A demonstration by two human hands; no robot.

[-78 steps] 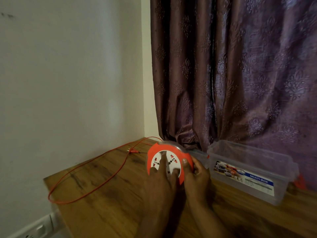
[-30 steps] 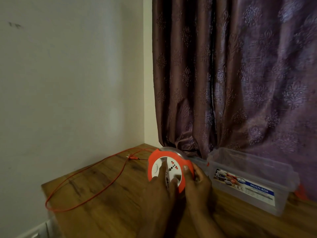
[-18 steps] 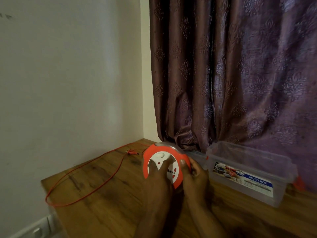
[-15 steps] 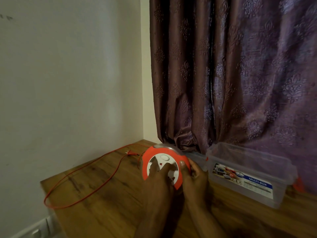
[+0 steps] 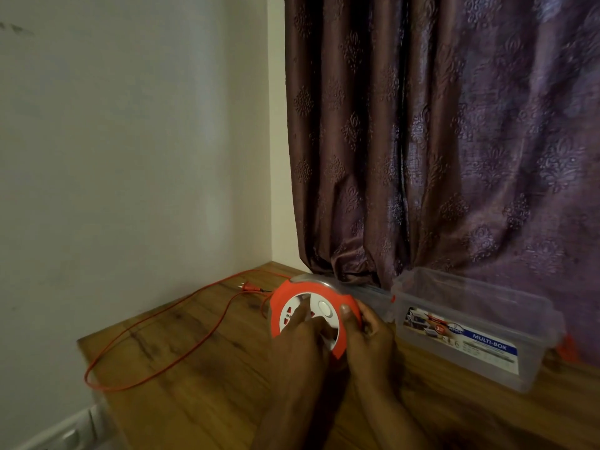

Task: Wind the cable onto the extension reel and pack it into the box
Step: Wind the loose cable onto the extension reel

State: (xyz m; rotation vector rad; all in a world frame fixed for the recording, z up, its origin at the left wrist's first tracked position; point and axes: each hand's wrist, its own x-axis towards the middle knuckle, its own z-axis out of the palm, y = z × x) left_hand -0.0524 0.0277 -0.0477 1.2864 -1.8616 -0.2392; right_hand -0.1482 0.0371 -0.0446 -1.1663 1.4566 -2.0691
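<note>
A round orange extension reel (image 5: pixel 285 297) with a white socket face stands on edge on the wooden table (image 5: pixel 211 401). My right hand (image 5: pixel 367 336) grips its right rim, thumb on the orange edge. My left hand (image 5: pixel 302 339) lies across the white face, fingers reaching into it. A thin orange cable (image 5: pixel 156 365) runs from the reel in a long loop over the table's left side. Its plug (image 5: pixel 248 288) lies near the wall corner. A clear plastic box (image 5: pixel 470 329) labelled MULTI-BOX stands open just right of the reel.
A white wall borders the table on the left, a purple patterned curtain (image 5: pixel 438 141) hangs behind. The box lid (image 5: pixel 363 292) seems to lie behind the reel. A white socket strip (image 5: pixel 65 433) shows below the table's left edge. Something orange (image 5: pixel 571 349) sits beyond the box.
The white socket face has turned under my left hand, its round button moving from left to upper right. The cable loop on the table has shrunk a little. My right hand stays on the rim.
</note>
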